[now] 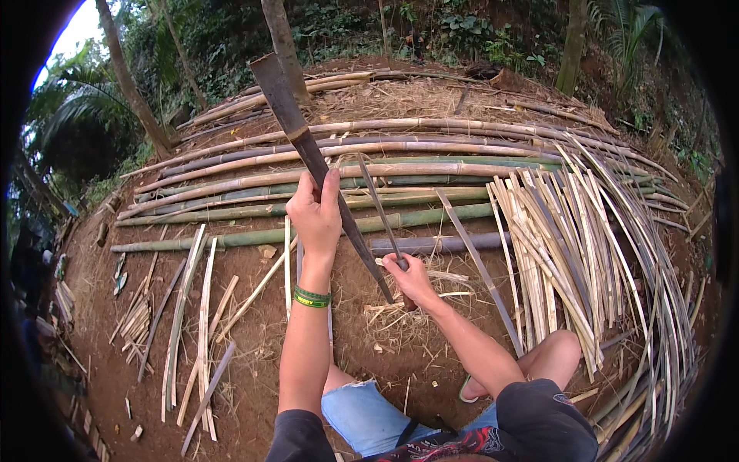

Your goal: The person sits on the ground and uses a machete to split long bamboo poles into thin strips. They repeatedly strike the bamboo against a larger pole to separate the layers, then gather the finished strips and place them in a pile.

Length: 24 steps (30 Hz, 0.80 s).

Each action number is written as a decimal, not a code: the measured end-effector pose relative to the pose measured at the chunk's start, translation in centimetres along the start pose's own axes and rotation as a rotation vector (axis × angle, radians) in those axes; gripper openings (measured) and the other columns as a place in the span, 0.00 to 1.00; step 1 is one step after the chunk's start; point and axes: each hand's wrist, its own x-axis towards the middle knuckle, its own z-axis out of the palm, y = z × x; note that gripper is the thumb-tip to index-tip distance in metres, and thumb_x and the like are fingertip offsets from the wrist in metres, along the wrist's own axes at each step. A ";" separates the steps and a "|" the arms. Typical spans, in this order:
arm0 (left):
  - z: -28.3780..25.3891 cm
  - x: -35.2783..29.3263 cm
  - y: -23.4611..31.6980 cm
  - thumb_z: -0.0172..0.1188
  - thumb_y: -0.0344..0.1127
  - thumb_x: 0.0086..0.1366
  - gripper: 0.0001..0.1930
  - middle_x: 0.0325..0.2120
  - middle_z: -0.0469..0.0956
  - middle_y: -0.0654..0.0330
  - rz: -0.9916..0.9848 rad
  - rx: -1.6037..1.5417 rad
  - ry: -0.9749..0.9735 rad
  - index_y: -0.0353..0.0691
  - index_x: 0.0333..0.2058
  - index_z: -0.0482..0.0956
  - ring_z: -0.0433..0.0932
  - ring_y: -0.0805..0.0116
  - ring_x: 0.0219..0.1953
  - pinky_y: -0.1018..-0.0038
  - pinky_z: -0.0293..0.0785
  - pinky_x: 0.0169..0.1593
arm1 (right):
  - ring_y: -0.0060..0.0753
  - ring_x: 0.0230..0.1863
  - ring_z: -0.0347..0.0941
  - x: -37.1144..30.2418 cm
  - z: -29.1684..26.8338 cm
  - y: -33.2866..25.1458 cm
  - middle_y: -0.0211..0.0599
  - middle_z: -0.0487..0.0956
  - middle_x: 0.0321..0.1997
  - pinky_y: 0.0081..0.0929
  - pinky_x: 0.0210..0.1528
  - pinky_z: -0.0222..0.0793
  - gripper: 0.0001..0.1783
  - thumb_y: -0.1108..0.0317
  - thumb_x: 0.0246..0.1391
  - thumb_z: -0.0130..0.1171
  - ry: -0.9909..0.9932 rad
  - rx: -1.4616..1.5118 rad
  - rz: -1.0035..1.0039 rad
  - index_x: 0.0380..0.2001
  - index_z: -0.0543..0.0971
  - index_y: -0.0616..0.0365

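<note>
My left hand (315, 219) is closed round a long, dark split bamboo strip (291, 117), which is held up slantwise. A pale node ring crosses its wide upper part, and its lower end reaches down beside my right hand (410, 279). The right fingers are wrapped round the handle of a long knife (375, 191). Its narrow blade points up and away, to the right of the strip and apart from it along most of its length. Where the strip passes my right hand, I cannot tell if they touch. Pale shavings (416, 308) lie on the ground below.
Long bamboo poles (308, 181) lie crosswise ahead. A dense pile of split strips (550, 254) is at the right, with long curved strips (654, 308) along the edge. More strips (185, 323) lie scattered at the left on brown soil. Tree trunks (285, 46) stand behind.
</note>
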 end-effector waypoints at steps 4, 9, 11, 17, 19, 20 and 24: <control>-1.1 0.4 -0.5 0.60 0.36 0.69 0.13 0.16 0.67 0.71 0.019 0.031 -0.052 0.35 0.28 0.73 0.60 0.85 0.20 0.81 0.55 0.22 | 0.12 0.15 0.58 -1.8 -4.9 -3.9 0.18 0.66 0.15 0.21 0.19 0.51 0.17 0.55 0.59 0.62 -0.041 -0.082 0.093 0.40 0.80 0.59; -1.4 0.3 -1.2 0.62 0.32 0.67 0.10 0.20 0.71 0.69 -0.019 0.022 -0.085 0.34 0.31 0.71 0.64 0.86 0.21 0.83 0.59 0.23 | 0.11 0.13 0.56 -4.2 -10.9 -6.3 0.17 0.64 0.13 0.20 0.16 0.48 0.14 0.58 0.60 0.62 -0.053 -0.128 0.108 0.38 0.79 0.59; -0.8 -0.3 -1.8 0.62 0.33 0.67 0.10 0.21 0.72 0.65 -0.030 -0.011 -0.091 0.34 0.33 0.70 0.67 0.83 0.22 0.81 0.63 0.24 | 0.12 0.12 0.57 -5.1 -13.1 -6.6 0.18 0.65 0.13 0.19 0.15 0.49 0.14 0.59 0.60 0.62 -0.013 -0.157 0.136 0.38 0.79 0.60; 1.5 -3.7 -3.1 0.53 0.37 0.73 0.13 0.35 0.73 0.58 -0.075 -0.047 -0.055 0.35 0.45 0.62 0.73 0.71 0.38 0.70 0.71 0.45 | 0.15 0.11 0.58 -6.3 -15.1 -5.8 0.21 0.65 0.12 0.20 0.13 0.52 0.15 0.59 0.61 0.61 0.087 -0.005 0.224 0.39 0.77 0.62; 2.3 -4.8 -3.5 0.49 0.38 0.75 0.13 0.38 0.71 0.58 -0.101 -0.202 0.051 0.37 0.47 0.58 0.72 0.71 0.42 0.70 0.71 0.49 | 0.15 0.11 0.58 -6.4 -15.1 -5.9 0.21 0.65 0.12 0.20 0.13 0.52 0.16 0.59 0.61 0.61 0.101 0.040 0.223 0.39 0.76 0.63; 2.7 -5.4 -3.9 0.47 0.39 0.76 0.13 0.40 0.70 0.58 -0.115 -0.280 0.103 0.38 0.48 0.56 0.72 0.71 0.43 0.70 0.71 0.51 | 0.15 0.11 0.58 -6.3 -15.0 -6.0 0.22 0.65 0.12 0.20 0.12 0.52 0.16 0.58 0.61 0.60 0.102 0.056 0.217 0.38 0.76 0.63; 3.1 -7.0 -5.1 0.43 0.46 0.76 0.16 0.41 0.69 0.58 -0.150 -0.334 0.112 0.40 0.48 0.55 0.70 0.71 0.44 0.69 0.69 0.54 | 0.16 0.11 0.58 -6.5 -15.0 -6.7 0.22 0.65 0.11 0.20 0.12 0.53 0.16 0.57 0.61 0.61 0.108 0.081 0.180 0.33 0.75 0.61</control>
